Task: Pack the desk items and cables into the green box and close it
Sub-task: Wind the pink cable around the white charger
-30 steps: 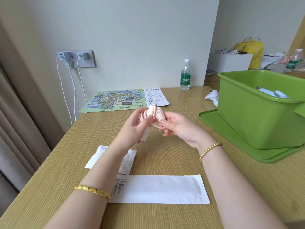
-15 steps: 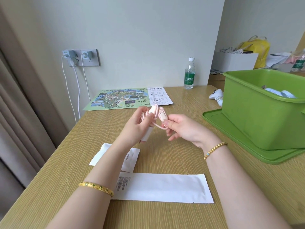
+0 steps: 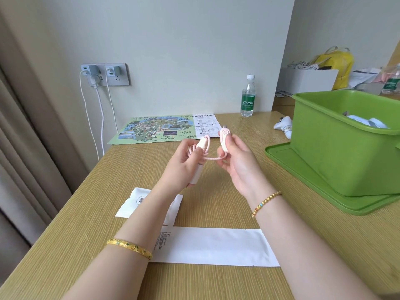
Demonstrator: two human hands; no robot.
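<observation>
Two white paper packets (image 3: 213, 245) lie nearest on the wooden desk (image 3: 216, 208). Above them the left hand (image 3: 184, 167) grips the coiled pink cable (image 3: 200, 150), while the right hand (image 3: 236, 163) pinches its connector (image 3: 224, 139) upright. Judging by this, the winding step is in hand; next the last stretch wants looping before the bundle goes right into the green box (image 3: 346, 148), standing on its lid (image 3: 320, 191). Farther off lie a map (image 3: 155, 128), a water bottle (image 3: 247, 98) and a wall socket (image 3: 106, 74).

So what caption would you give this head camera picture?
Both hands, left and right, hold a pink cable above the desk, beside the open green box.
</observation>
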